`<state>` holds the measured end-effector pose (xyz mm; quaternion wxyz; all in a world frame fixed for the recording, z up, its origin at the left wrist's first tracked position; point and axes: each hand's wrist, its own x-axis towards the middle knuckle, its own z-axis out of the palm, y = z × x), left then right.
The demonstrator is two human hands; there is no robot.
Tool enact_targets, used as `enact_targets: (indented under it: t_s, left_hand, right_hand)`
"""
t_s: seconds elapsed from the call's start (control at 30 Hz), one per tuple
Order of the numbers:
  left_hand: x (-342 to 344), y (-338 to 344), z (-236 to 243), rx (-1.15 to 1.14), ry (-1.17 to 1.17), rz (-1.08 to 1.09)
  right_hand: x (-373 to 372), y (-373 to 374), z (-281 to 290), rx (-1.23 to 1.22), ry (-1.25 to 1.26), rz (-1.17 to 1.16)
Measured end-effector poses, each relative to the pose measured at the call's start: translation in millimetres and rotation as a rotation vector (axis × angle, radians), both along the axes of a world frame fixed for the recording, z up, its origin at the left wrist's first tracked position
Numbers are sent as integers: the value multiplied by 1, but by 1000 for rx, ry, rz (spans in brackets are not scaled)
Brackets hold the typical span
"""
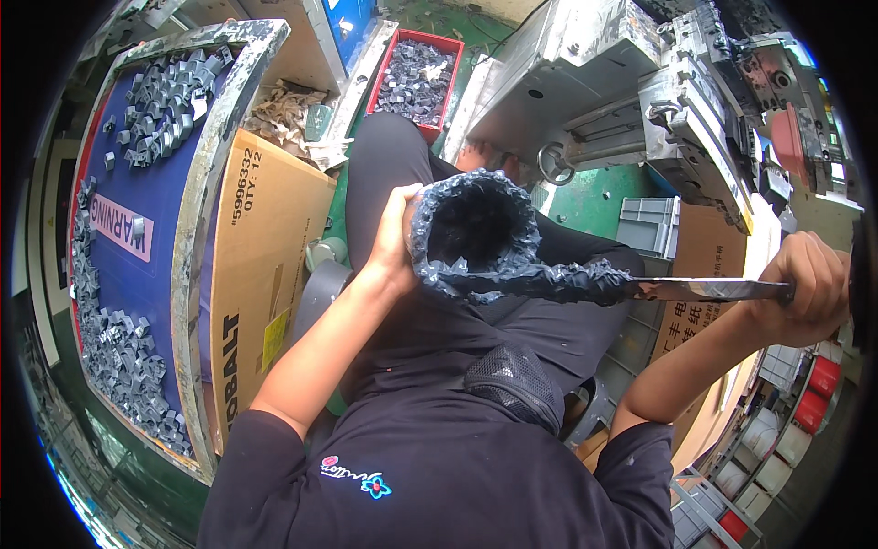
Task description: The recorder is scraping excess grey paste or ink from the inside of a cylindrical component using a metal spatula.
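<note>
Right of the left hand [395,240], clamped on a caked container [525,220], darkness hides its bottom; the right hand [809,279], clenched round a blade [681,289], covers one end.

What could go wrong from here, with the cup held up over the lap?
Dark clumps cling to the blade above the trousers, so some might drop there. The cup seems to be held only at its side by the left fingers; a hard push of the blade could perhaps tip or twist it. Those fingers also sit close to its coated rim, so they may get smeared.
</note>
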<state>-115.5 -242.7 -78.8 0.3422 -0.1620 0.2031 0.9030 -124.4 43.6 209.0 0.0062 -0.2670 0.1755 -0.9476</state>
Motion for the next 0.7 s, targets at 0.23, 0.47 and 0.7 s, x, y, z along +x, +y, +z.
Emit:
enact_targets:
  t_s: [0.23, 0.47, 0.7]
  left_hand:
    - [0, -1, -5, 5, -54, 60]
    - [-1, 2, -3, 13, -69, 89]
    - [3, 1, 2, -205, 148, 114]
  right_hand:
    - [-8, 1, -7, -2, -9, -47]
    - [-8, -6, -7, 93, -22, -136]
    - [-3, -24, -8, 171, 42, -133]
